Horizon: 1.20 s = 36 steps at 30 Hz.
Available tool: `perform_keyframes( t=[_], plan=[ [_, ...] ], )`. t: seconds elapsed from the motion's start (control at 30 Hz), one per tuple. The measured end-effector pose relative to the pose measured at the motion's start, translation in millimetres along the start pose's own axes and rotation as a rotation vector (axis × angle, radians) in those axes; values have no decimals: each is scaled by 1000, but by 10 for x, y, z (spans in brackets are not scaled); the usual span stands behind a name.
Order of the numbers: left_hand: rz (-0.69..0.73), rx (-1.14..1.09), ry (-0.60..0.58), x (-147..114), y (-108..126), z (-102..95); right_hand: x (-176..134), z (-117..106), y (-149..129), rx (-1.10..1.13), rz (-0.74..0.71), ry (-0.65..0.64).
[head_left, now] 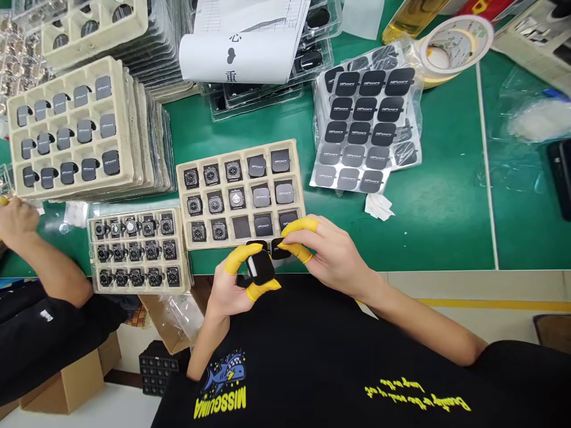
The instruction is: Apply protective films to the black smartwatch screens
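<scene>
My left hand (pixel 236 279), with yellow covers on thumb and finger, grips a black smartwatch body (pixel 261 267) by its edges. Close beside it, my right hand (pixel 325 249) pinches a dark square label (pixel 280 248) between yellow-covered fingertips. Just beyond my hands lies a cream compartment tray (pixel 232 240). Its two right columns hold watch bodies with dark printed labels (pixel 281 160); the left columns show watch bodies with round backs (pixel 211 175). One compartment (pixel 241 227) in the front row has no watch in it. Sheets of printed labels (pixel 366 110) lie to the right.
A second tray of watches (pixel 134 252) sits at the left, before tall tray stacks (pixel 71 128). Behind are papers (pixel 236 57) on clear trays, a tape roll (pixel 455 47) and crumpled white paper (pixel 379 206). Another person's arm (pixel 53 261) reaches in at the left.
</scene>
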<state>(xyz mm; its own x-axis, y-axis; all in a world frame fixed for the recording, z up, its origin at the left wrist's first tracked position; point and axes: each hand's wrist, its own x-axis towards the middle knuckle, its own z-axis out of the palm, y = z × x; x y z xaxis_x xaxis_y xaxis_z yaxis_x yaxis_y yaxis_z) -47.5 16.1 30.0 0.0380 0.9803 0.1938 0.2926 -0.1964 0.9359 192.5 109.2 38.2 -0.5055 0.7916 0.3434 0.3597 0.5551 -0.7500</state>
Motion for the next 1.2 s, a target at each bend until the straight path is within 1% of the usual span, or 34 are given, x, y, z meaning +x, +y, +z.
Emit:
perform_keyframes(
  t=[0.1, 0.2, 0.33, 0.43, 0.6, 0.77, 0.9, 1.0, 1.1, 1.2],
  plan=[
    [113, 72, -47, 76, 58, -24, 5, -45, -22, 90, 110, -88],
    [193, 122, -82, 125, 95, -39, 9, -87, -39, 109, 204, -182],
    [203, 111, -109, 110, 85, -45, 2, -97, -36, 199, 331, -245],
    [192, 97, -103, 84, 77, -61, -8, -82, -20, 238, 355, -260],
    [178, 99, -101, 77, 90, -90, 11, -69, 2, 179, 309, -284],
    [188, 87, -107, 72, 87, -108, 59, -87, -35, 183, 238, -290],
    [163, 70, -94, 63, 93, -109, 53, -56, -37, 122, 134, -208],
    [132, 45, -52, 41, 67, -80, 37, 1, -4, 75, 33, -120],
    [47, -32, 1, 10, -40, -38, 26, 42, 3, 71, -12, -52],
    [-51, -156, 46, -1, -227, -29, 10, 12, -56, 113, -66, -41]
  ],
)
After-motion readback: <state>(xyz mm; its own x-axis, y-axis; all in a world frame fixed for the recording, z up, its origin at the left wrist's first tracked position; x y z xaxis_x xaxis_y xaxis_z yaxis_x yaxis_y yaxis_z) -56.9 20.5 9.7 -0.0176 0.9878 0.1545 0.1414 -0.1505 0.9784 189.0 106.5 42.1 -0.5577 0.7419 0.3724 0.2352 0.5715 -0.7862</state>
